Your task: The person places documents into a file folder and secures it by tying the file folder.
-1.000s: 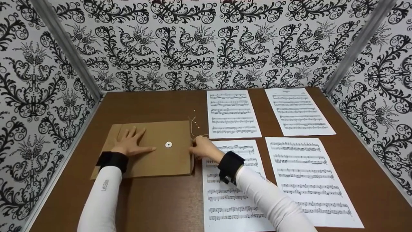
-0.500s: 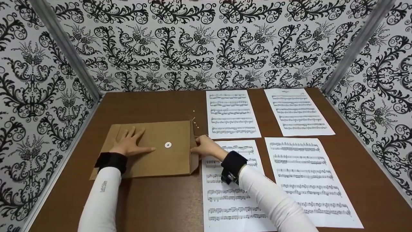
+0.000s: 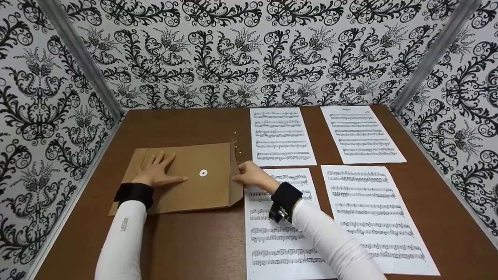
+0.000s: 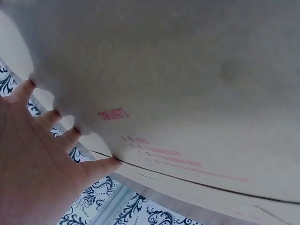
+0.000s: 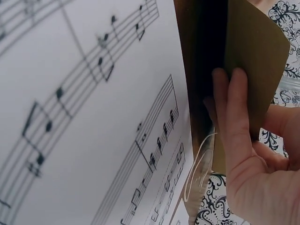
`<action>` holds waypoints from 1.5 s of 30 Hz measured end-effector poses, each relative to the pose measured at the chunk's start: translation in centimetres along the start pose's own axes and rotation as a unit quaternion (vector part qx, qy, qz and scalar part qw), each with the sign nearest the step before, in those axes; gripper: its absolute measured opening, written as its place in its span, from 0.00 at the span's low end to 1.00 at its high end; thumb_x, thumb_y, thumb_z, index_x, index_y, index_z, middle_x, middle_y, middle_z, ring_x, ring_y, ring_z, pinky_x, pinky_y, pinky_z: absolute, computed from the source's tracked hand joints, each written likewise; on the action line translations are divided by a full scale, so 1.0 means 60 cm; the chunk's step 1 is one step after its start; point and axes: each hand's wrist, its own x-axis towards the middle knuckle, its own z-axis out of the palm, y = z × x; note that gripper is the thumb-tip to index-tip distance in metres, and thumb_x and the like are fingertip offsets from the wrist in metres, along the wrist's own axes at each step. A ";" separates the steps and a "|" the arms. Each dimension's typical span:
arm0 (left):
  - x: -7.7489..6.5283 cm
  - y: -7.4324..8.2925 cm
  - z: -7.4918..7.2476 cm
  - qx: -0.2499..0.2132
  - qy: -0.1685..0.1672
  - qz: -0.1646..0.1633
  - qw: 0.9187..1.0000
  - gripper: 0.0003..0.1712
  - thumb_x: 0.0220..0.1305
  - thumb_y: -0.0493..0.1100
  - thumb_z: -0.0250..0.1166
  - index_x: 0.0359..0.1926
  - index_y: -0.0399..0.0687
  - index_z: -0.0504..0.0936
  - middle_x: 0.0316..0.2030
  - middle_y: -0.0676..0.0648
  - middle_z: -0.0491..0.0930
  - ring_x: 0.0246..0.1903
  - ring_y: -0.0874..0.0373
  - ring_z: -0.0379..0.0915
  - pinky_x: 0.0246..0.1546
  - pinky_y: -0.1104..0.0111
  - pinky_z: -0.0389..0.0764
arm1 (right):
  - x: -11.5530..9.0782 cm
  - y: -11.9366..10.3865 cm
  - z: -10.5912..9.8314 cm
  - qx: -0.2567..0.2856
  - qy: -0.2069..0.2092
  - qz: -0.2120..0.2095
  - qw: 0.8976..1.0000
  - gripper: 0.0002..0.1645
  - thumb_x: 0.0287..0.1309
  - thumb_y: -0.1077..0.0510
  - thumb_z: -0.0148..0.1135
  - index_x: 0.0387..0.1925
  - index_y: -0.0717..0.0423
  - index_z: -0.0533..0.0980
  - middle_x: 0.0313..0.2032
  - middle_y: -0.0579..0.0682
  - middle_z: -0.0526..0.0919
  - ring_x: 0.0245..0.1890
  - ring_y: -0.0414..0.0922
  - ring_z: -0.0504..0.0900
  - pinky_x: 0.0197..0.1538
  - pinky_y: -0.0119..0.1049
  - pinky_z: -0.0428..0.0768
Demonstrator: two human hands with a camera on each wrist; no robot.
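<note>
A brown paper envelope (image 3: pixel 190 196) with a white round button (image 3: pixel 203 173) lies left of the table's middle. My left hand (image 3: pixel 155 174) rests on its left part, fingers spread and thumb stretched toward the button. Red print shows on the envelope's paper (image 4: pixel 187 93) in the left wrist view. At the envelope's right end, my right hand (image 3: pixel 253 175) pinches the flap (image 3: pixel 235 192), which is raised at an angle. The right wrist view shows fingers against one face of the flap (image 5: pixel 258 56). A thin pale string (image 5: pixel 190 183) hangs beside that hand.
Sheets of printed music lie in two columns on the right: back left (image 3: pixel 282 136), back right (image 3: pixel 362 134), front left (image 3: pixel 284 241) and front right (image 3: pixel 373 217). The right forearm crosses the front ones. Small pale specks (image 3: pixel 238 149) dot the brown table (image 3: pixel 190 245). Patterned walls (image 3: pixel 249 58) enclose it.
My right hand has moved slightly right, drawing the flap out from the envelope's right edge and lifting it. More of the flap shows now. My left hand has stayed in place.
</note>
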 end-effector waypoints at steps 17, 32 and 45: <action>0.004 0.000 -0.014 -0.008 0.000 0.007 1.000 0.65 0.56 0.80 0.60 0.83 0.53 0.47 0.81 0.29 0.36 0.79 0.25 0.28 0.70 0.22 0.34 | -0.008 -0.002 -0.006 0.173 0.019 0.024 0.984 0.02 0.64 0.67 0.64 0.38 0.58 0.80 0.22 0.37 0.77 0.27 0.33 0.78 0.35 0.24 0.79; 0.002 -0.004 -0.010 -0.033 0.003 -0.002 0.999 0.59 0.63 0.79 0.54 0.83 0.53 0.45 0.81 0.29 0.33 0.79 0.25 0.25 0.68 0.21 0.30 | -0.009 0.002 -0.001 0.276 0.009 0.035 0.961 0.27 0.67 0.68 0.60 0.66 0.68 0.71 0.39 0.50 0.90 0.27 0.32 0.81 0.34 0.25 0.82; -0.026 0.063 -0.019 -0.071 -0.007 0.008 0.997 0.47 0.77 0.60 0.50 0.81 0.37 0.45 0.78 0.21 0.35 0.77 0.20 0.30 0.74 0.27 0.41 | -0.015 0.006 0.004 0.318 0.010 0.024 0.948 0.26 0.67 0.71 0.58 0.66 0.71 0.70 0.54 0.63 0.87 0.34 0.35 0.88 0.49 0.37 0.88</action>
